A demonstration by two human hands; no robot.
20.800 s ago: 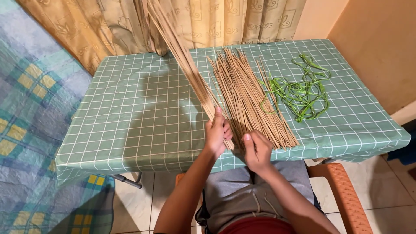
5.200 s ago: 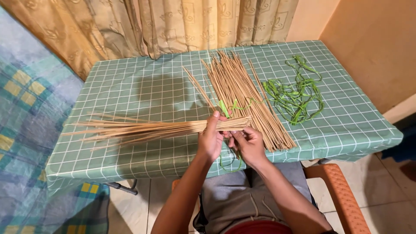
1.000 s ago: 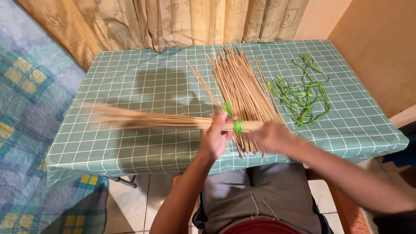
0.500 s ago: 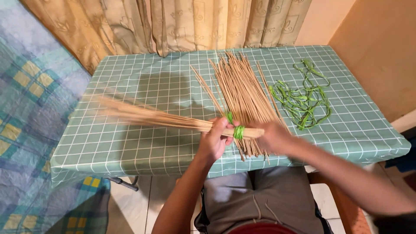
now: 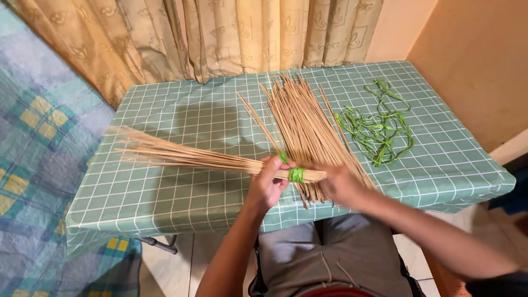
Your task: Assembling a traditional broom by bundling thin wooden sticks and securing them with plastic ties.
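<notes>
Head view: a seated person works at a table [image 5: 165, 192] covered by a green checked cloth.
Left hand [image 5: 268, 184]: clasped around a bundle of thin tan sticks [image 5: 192, 158], gripping it just left of its binding.
Bundle of sticks: held level just above the table's near edge; its loose ends fan out toward the left, and its trimmed end points right.
Green binding [image 5: 296, 175]: a strip wound around the bundle close to its right end, between the two hands.
Right hand [image 5: 341, 184]: blurred, at the bundle's right end just beside the binding; its fingers appear curled, but whether they grasp the stick ends or the strip cannot be told.
Loose sticks [image 5: 305, 124]: a flat pile on the cloth, running from the near edge by the hands toward the far side of the table.
Green strips [image 5: 379, 129]: a tangled heap lying on the cloth to the right of the loose sticks, apart from both hands.
Curtain [image 5: 220, 36]: tan patterned folds hanging beyond the table's far edge.
Blanket [image 5: 38, 165]: blue and yellow plaid, to the left of the table.
</notes>
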